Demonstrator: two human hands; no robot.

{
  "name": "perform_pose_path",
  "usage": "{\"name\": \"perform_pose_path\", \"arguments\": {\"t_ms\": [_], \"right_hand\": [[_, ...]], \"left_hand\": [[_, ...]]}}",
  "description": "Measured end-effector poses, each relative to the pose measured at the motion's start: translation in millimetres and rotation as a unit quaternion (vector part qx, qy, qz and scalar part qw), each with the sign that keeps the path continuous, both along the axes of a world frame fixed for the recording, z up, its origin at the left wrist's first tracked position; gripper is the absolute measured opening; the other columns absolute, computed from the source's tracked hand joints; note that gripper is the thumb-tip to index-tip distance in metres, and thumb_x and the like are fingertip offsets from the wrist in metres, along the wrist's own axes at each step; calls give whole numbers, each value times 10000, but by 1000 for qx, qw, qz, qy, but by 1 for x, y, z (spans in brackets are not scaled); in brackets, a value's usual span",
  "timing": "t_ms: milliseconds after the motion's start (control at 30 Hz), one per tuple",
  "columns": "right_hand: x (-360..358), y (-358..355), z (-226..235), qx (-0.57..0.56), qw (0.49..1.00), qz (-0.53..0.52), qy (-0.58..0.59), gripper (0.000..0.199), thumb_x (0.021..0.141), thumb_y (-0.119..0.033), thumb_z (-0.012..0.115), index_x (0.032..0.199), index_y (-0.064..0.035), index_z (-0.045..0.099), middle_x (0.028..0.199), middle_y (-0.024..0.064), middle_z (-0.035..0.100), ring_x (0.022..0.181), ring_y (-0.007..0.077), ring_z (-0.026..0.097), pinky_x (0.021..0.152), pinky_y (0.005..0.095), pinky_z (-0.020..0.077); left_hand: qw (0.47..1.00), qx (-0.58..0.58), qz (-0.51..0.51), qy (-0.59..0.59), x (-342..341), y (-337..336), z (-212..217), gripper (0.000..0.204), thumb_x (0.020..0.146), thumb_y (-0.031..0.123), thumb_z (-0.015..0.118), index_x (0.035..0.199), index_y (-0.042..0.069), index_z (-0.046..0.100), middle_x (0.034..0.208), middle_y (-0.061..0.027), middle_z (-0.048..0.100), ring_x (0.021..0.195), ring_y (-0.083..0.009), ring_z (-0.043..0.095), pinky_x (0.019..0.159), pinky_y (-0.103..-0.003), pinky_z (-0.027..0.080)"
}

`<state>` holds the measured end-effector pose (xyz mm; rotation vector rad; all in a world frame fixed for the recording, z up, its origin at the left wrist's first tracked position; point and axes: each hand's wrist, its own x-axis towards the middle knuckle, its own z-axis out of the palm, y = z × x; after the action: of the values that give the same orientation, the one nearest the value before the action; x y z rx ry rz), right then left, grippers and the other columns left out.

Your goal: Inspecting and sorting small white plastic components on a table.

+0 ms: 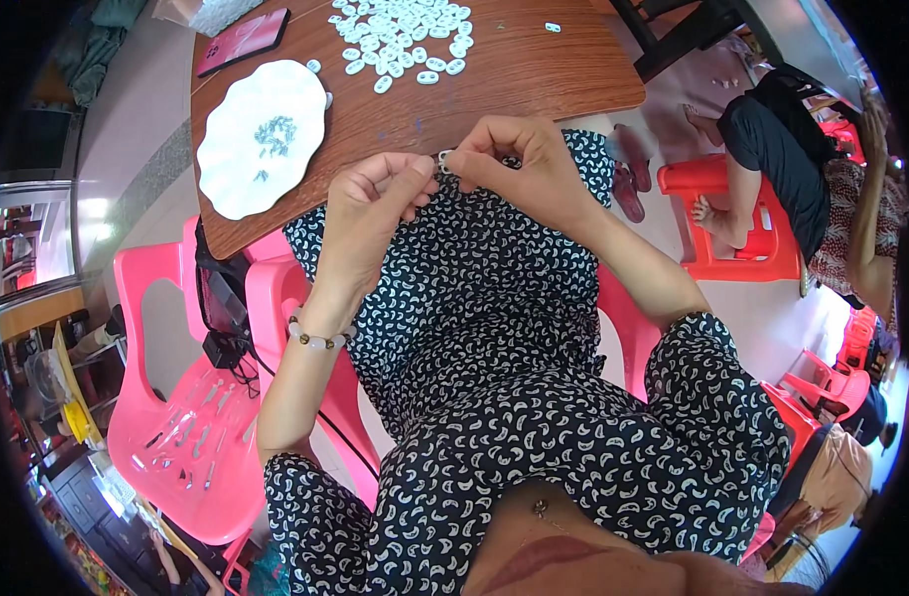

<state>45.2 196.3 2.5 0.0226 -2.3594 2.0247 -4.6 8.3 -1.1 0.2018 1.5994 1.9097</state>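
Note:
Over my lap, at the near edge of the brown table [514, 79], my two hands meet fingertip to fingertip. A small white oval piece [443, 160] shows at the fingertips of my right hand [524, 164], pinched between thumb and forefinger. My left hand [375, 199] is closed in a pinch right beside it; whatever its fingertips hold is too small to make out. Ahead lies a loose heap of similar white oval pieces [400, 45] with dark marks. At the left, a white scalloped plate [226, 149] carries a scatter of tiny grey-green bits [276, 134].
A pink flat box [243, 42] lies behind the plate, and one white oval [553, 28] sits apart on the table. A pink chair [191, 437] with a black bag and cable stands left. On the right, a person [772, 169] sits near a red stool [693, 179].

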Motion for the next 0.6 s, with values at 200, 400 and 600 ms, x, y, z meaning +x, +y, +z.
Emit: {"name": "perform_pose_path", "arguments": {"t_ms": [200,400,600], "right_hand": [[0,0,2,5,1000,-2,5,193,845,-156,667,755,12,636,668,28,659,620,50,616,533,187,458],[1,-1,-2,26,999,-3,25,193,847,-156,660,748,8,639,639,24,649,585,38,586,507,191,440],[2,-2,-5,36,999,-13,33,185,841,-147,661,740,6,641,624,21,642,562,29,555,491,194,420]], "left_hand": [[999,-25,7,28,2,2,1,190,888,196,645,926,11,668,762,-10,657,658,-35,555,588,-173,411],[998,-32,24,55,5,4,-1,175,885,177,649,919,6,669,755,-18,667,646,-33,564,577,-168,416],[997,-32,44,61,8,6,-3,167,879,153,655,911,-10,666,757,-34,675,635,-37,567,570,-167,426]]}}
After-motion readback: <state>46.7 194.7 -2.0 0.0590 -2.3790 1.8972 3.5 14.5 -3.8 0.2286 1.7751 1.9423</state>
